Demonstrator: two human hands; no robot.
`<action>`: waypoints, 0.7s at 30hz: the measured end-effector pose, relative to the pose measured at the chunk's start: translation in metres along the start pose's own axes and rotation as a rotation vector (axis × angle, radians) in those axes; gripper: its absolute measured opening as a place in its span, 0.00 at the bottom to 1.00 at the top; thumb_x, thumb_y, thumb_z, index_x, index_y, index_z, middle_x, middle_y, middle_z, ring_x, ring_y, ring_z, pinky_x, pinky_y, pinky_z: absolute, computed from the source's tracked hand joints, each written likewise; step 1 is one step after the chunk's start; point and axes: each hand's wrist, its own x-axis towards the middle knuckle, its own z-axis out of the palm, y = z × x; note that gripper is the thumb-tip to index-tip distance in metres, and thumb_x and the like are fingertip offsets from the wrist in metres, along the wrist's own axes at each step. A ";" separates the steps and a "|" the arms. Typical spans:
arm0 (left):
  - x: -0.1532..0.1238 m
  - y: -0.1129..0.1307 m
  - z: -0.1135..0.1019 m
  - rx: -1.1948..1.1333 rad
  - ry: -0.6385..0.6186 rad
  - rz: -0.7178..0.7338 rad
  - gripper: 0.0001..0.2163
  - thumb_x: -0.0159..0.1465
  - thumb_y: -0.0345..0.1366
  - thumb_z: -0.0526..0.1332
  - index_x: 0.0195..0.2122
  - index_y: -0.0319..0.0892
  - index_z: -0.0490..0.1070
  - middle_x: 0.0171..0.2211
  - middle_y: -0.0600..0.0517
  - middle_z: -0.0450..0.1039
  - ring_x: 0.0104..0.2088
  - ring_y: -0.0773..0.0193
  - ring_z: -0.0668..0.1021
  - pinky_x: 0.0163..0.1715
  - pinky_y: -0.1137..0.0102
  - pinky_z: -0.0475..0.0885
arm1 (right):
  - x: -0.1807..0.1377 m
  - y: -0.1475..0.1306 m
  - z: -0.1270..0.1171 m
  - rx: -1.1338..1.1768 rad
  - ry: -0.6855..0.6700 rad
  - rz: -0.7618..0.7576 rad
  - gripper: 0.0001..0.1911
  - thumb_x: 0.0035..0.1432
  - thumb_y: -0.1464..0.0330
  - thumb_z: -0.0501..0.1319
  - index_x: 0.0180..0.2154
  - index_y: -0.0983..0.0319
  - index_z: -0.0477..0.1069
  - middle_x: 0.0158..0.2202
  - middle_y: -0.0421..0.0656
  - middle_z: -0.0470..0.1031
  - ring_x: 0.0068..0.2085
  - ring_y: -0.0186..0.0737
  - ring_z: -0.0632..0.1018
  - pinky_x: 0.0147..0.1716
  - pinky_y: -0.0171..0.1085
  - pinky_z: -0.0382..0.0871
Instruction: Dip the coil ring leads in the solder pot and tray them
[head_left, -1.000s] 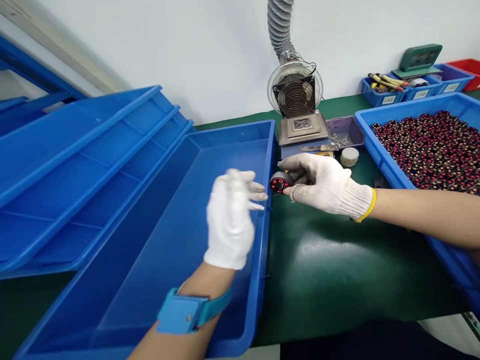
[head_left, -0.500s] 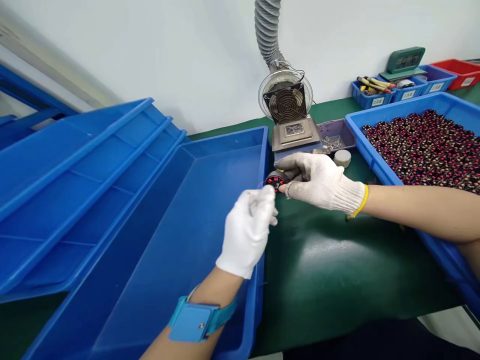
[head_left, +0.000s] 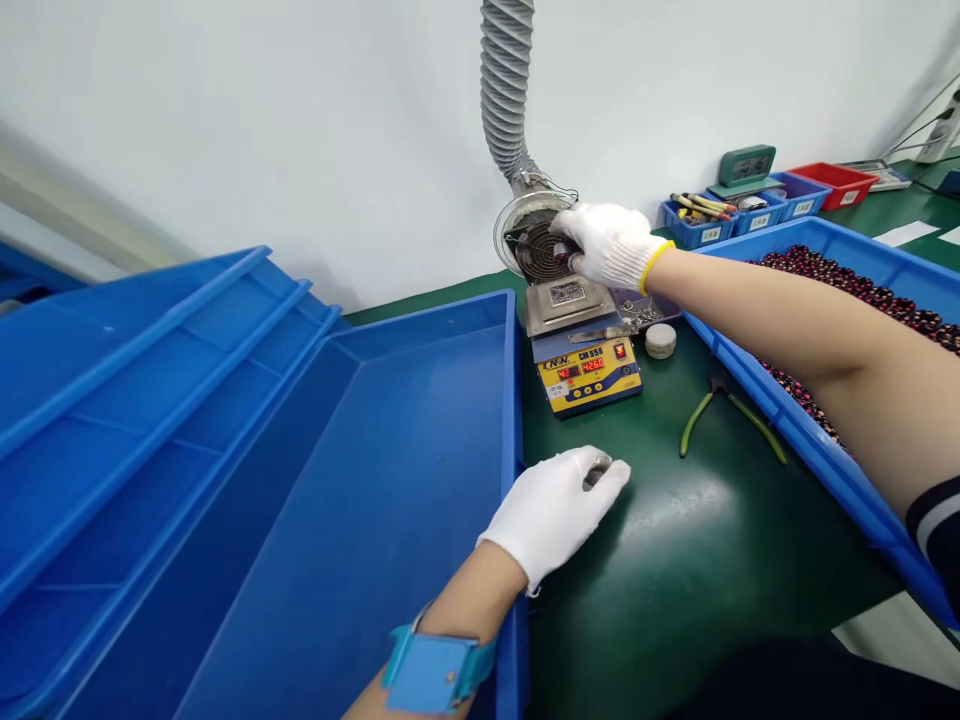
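Note:
My right hand (head_left: 606, 245), in a white knit glove with a yellow cuff, is raised in front of the round fan hood (head_left: 536, 245). Its fingers close on a small dark red and black motor stator (head_left: 562, 258), mostly hidden by the glove. Below it is the metal top of the solder pot (head_left: 568, 293), whose yellow front panel (head_left: 589, 378) shows red digits. My left hand (head_left: 559, 505), in a white glove with a blue wrist strap, is low over the green mat beside the blue tray's rim. Its fingers curve loosely, thumb and forefinger apart, and nothing held can be seen.
A large blue tray (head_left: 512, 400) stands left, with stacked blue trays (head_left: 150, 400) leaning beyond it. Right is a blue tray (head_left: 712, 345) of many stators. Green-handled pliers (head_left: 718, 388), a white round tub (head_left: 661, 341) and small labelled bins (head_left: 701, 232) sit on the mat.
My hands have parted. The right has carried the stator up and away to the fan hood; the left has dropped down and right, off the stator. The solder pot's panel and pliers now show.

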 end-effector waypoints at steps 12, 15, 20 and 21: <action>-0.004 -0.006 0.004 -0.080 0.016 -0.003 0.20 0.62 0.53 0.55 0.44 0.47 0.78 0.43 0.48 0.81 0.42 0.52 0.81 0.41 0.65 0.73 | 0.022 -0.016 0.024 -0.232 -0.132 -0.086 0.22 0.56 0.74 0.58 0.53 0.66 0.71 0.50 0.57 0.72 0.48 0.59 0.76 0.42 0.53 0.72; -0.004 -0.006 0.004 -0.085 0.024 0.003 0.20 0.62 0.53 0.55 0.43 0.47 0.78 0.42 0.47 0.81 0.42 0.52 0.81 0.42 0.65 0.73 | 0.020 -0.012 0.029 -0.232 -0.136 -0.100 0.22 0.57 0.72 0.58 0.54 0.65 0.70 0.50 0.57 0.72 0.48 0.59 0.76 0.43 0.53 0.72; -0.003 -0.008 0.005 -0.108 0.031 0.002 0.20 0.61 0.53 0.57 0.44 0.47 0.78 0.43 0.47 0.81 0.42 0.52 0.81 0.42 0.64 0.73 | 0.021 -0.008 0.031 -0.215 -0.097 -0.101 0.20 0.57 0.71 0.58 0.52 0.65 0.72 0.48 0.56 0.74 0.47 0.60 0.76 0.41 0.53 0.72; -0.003 -0.008 0.005 -0.119 0.031 -0.005 0.20 0.61 0.53 0.57 0.45 0.46 0.78 0.43 0.47 0.80 0.43 0.52 0.81 0.42 0.64 0.74 | 0.021 -0.008 0.029 -0.201 -0.088 -0.093 0.20 0.57 0.71 0.58 0.52 0.65 0.72 0.48 0.55 0.74 0.47 0.59 0.76 0.41 0.53 0.72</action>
